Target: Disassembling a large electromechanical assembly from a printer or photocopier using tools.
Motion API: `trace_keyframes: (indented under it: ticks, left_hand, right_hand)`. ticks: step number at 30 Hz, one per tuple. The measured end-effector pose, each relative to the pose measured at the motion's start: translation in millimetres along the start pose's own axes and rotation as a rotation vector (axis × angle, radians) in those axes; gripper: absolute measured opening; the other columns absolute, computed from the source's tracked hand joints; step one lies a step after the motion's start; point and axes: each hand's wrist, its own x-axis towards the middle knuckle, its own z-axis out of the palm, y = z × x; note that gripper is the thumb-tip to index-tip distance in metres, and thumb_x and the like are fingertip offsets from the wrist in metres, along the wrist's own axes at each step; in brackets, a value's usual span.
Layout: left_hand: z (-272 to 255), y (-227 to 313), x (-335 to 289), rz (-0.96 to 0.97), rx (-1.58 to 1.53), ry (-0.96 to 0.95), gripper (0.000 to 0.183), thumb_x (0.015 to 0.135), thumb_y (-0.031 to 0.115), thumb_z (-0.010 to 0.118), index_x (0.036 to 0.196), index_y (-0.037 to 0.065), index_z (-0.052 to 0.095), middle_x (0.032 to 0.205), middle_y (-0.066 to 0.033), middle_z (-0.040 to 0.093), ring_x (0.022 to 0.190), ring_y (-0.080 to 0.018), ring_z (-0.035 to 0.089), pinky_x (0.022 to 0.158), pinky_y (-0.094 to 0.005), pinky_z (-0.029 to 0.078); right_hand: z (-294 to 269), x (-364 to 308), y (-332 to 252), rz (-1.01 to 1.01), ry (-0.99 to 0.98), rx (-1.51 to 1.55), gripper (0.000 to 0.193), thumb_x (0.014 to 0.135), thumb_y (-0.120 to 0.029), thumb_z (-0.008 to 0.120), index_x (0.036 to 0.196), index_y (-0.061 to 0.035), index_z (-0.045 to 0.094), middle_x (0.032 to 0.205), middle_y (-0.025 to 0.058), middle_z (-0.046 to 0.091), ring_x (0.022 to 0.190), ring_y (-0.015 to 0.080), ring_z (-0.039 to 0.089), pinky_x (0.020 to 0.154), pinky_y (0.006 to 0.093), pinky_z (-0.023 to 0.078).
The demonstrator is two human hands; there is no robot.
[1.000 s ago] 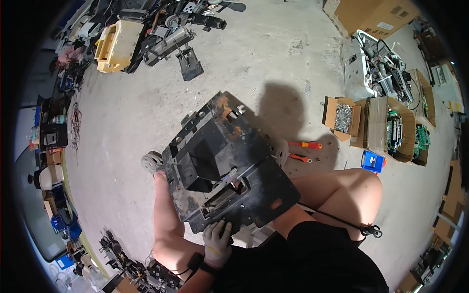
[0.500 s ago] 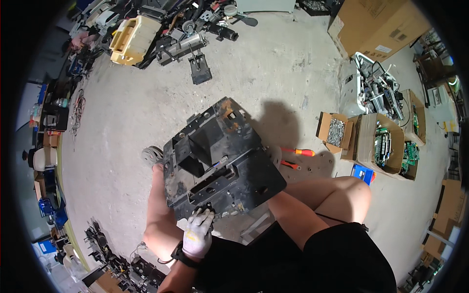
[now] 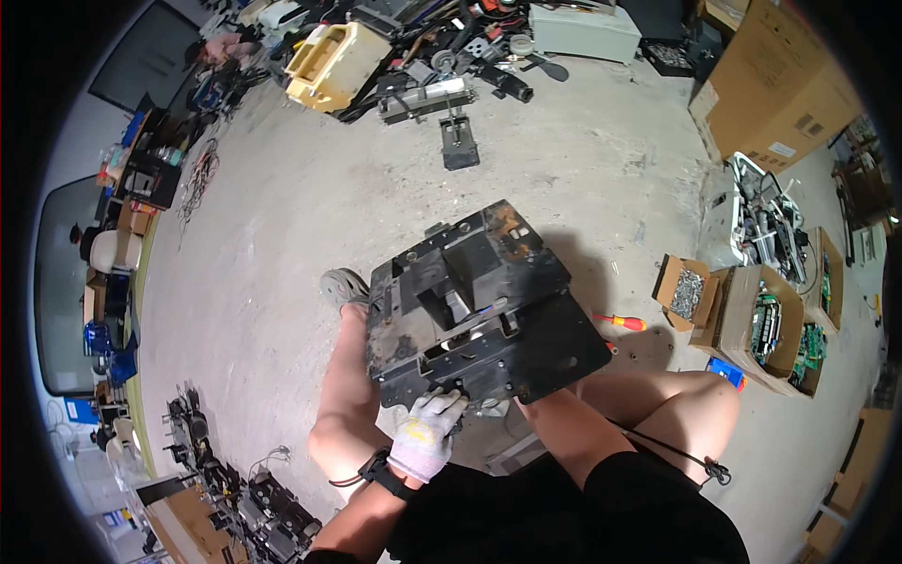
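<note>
A large black metal chassis with a raised square housing, slots and rust patches is held tilted above the floor, between my legs. My left hand, in a white glove, has its fingers closed over the chassis's near edge. From the right, my right forearm reaches under the chassis, which hides that hand and its fingers. To the right of the chassis lies a red and yellow screwdriver. Beside it a red-handled tool is mostly covered by the chassis.
At the right stand a small carton of screws, a carton of circuit boards and a white bin of parts. Heaped machine parts and a cream plastic housing lie at the back. More dark machinery sits at lower left.
My view has shifted, so the floor things appear farther right and lower. The chassis has moved slightly right and covers more of the red-handled tool. My left hand keeps its place on the near edge.
</note>
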Motion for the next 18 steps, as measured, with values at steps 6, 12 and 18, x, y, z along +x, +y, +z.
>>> trace_keyframes:
  ticks: [6, 12, 18]
  left_hand:
    - [5, -17, -3, 0.038, -0.023, 0.029, 0.06, 0.067, -0.008, 0.064, 0.125, 0.005, 0.067, 0.127, -0.0132, 0.065, 0.115, -0.0351, 0.059, 0.101, -0.0428, 0.048]
    - [1, -17, -5, 0.025, -0.031, 0.006, 0.061, 0.065, -0.007, 0.066, 0.124, 0.008, 0.068, 0.13, -0.0121, 0.063, 0.116, -0.0347, 0.058, 0.099, -0.0437, 0.049]
    - [-10, -6, -3, -0.024, 0.063, 0.029, 0.059, 0.064, -0.005, 0.069, 0.12, 0.013, 0.071, 0.126, -0.0062, 0.067, 0.114, -0.0289, 0.062, 0.093, -0.0416, 0.05]
  right_hand:
    - [4, -10, 11, 0.017, -0.067, 0.056, 0.037, 0.105, -0.038, 0.047, 0.12, -0.012, 0.068, 0.116, 0.0052, 0.072, 0.108, 0.0293, 0.068, 0.088, 0.0444, 0.057]
    - [-31, -56, 54, 0.067, -0.153, 0.217, 0.037, 0.106, -0.039, 0.047, 0.12, -0.0121, 0.068, 0.116, 0.0049, 0.072, 0.108, 0.0292, 0.068, 0.088, 0.0444, 0.057]
    - [-66, -82, 82, 0.042, -0.126, 0.387, 0.037, 0.106, -0.039, 0.047, 0.119, -0.0122, 0.068, 0.115, 0.0046, 0.072, 0.107, 0.0291, 0.068, 0.087, 0.0443, 0.057]
